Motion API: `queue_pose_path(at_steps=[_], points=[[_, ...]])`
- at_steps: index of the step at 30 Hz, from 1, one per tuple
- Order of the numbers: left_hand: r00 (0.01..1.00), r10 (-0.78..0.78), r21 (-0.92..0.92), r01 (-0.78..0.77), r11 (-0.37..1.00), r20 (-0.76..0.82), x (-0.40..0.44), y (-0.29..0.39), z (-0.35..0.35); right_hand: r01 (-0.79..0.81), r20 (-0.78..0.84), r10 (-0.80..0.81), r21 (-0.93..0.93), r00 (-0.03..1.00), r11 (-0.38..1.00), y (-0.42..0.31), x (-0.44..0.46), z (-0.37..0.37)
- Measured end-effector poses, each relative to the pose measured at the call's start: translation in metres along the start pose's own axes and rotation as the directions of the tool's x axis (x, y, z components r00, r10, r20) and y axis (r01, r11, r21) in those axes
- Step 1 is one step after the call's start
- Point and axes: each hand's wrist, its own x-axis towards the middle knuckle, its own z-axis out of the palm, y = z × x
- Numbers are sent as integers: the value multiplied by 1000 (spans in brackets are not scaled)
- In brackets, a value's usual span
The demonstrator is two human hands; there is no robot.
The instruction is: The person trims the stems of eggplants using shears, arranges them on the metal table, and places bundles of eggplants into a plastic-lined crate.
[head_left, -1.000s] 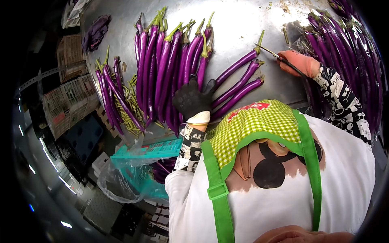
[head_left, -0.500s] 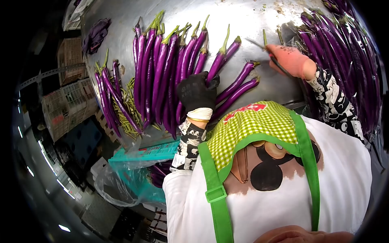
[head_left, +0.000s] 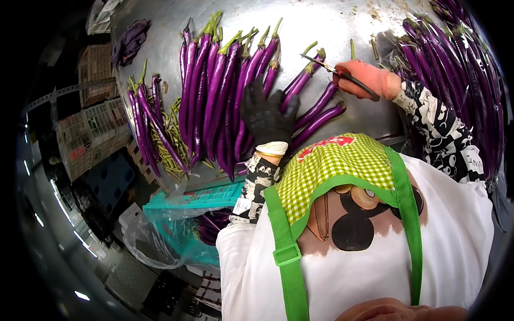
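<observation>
My right hand (head_left: 367,79), in an orange-pink glove, grips scissors (head_left: 357,84) with black handles. Their blades reach left to the green stem end of an eggplant (head_left: 303,81); whether they touch the stem is hard to tell. In a black glove, my left hand (head_left: 267,115) lies over the eggplants with fingers and thumb stretched apart, the thumb close to that same eggplant. Left of it, a row of long purple eggplants (head_left: 206,101) lies side by side, stems pointing away from me. Two more eggplants (head_left: 324,117) rest below the scissors.
Wrapped eggplants (head_left: 455,80) are piled on the right of the metal table (head_left: 342,21). Cut green stems (head_left: 171,134) lie heaped at left, beside a few eggplants (head_left: 143,120) and a dark cloth (head_left: 131,40). A teal crate (head_left: 187,200) with plastic stands below the table edge.
My right hand has moved left, bringing the scissor blades to an eggplant's stem end. My left hand has loosened from an eggplant and its fingers have spread.
</observation>
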Motion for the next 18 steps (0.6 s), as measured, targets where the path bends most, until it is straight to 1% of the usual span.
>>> queue_pose_path(at_steps=[1, 3, 4, 6, 7, 10, 11, 13, 15, 16, 17, 18], points=[[999, -16, 45, 18, 999, -29, 0, 0, 2, -23, 56, 20, 50, 998, 998, -3, 5, -4], [998, -64, -1, 64, 998, -14, -2, -6, 12, -80, 173, 53, 150, 983, 985, -11, 22, -12], [996, -88, -23, 88, 996, -8, -2, -7, 15, -64, 251, 32, 120, 967, 991, -12, 33, -17], [975, -136, 48, 130, 990, 177, -2, -3, 12, -25, 402, -3, 64, 916, 998, -12, 54, -25], [950, -164, 86, 146, 986, 267, -2, -2, 11, 35, 422, -67, 84, 904, 996, -14, 61, -25], [953, -131, 21, 130, 991, 274, -3, 1, 11, 257, 252, -218, -136, 943, 957, -23, 77, -20], [969, -101, -7, 105, 994, 226, -4, 0, 13, 174, 268, -139, -109, 953, 979, -27, 74, -24], [991, -44, -58, 51, 997, 125, -9, -3, 19, 449, 298, -405, -95, 865, 889, -11, 85, -24], [995, -66, -50, 69, 996, 71, -9, -2, 21, 429, 314, -382, -93, 869, 899, -6, 89, -24], [996, -76, -45, 78, 996, 44, -10, 0, 22, 273, 314, -229, -102, 921, 957, -21, 81, -27], [993, -105, -59, 108, 992, 56, -10, 0, 21, 108, 311, -69, -111, 948, 988, -31, 77, -26], [989, -134, -71, 139, 988, 69, -8, 1, 18, 81, 316, -41, -114, 948, 990, -32, 79, -25]])
